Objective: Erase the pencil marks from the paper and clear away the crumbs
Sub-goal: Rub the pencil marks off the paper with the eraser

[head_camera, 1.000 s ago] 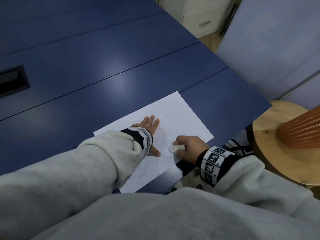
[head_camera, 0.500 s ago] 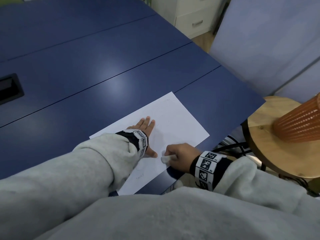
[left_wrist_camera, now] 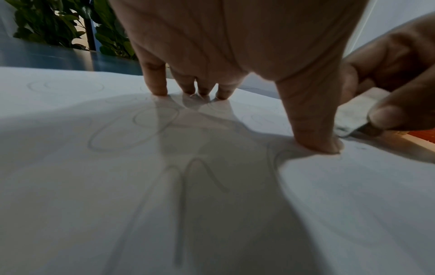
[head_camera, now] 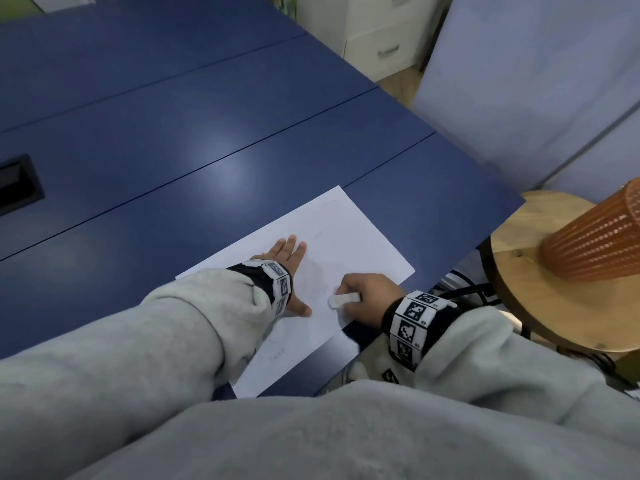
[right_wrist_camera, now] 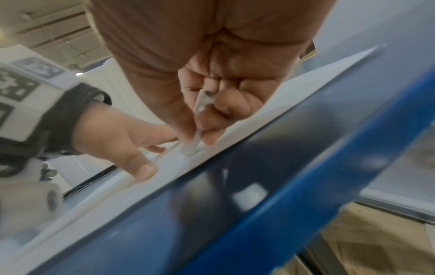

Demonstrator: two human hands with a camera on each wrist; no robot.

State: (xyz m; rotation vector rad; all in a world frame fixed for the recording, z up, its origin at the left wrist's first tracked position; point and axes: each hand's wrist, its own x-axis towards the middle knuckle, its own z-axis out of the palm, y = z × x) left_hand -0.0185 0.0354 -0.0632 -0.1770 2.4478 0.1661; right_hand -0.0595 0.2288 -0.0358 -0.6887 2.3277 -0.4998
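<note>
Eraser on paper, left hand holding the sheet flat

The left hand (head_camera: 289, 268) lies on the white paper (head_camera: 360, 237), its 4 fingers straight and close together, thumb spread aside; the right hand (head_camera: 370, 296) pinches a white eraser (head_camera: 343, 300) between thumb and curled fingers, its tip touching the paper near the blue table (head_camera: 207, 140) edge; faint pencil marks (left_wrist_camera: 146, 128) loop under the left palm.

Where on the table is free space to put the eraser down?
Bare blue tabletop lies beyond the white paper sheet, right of the black recessed slot. The near edge is crowded: left hand, right hand and white eraser.
</note>
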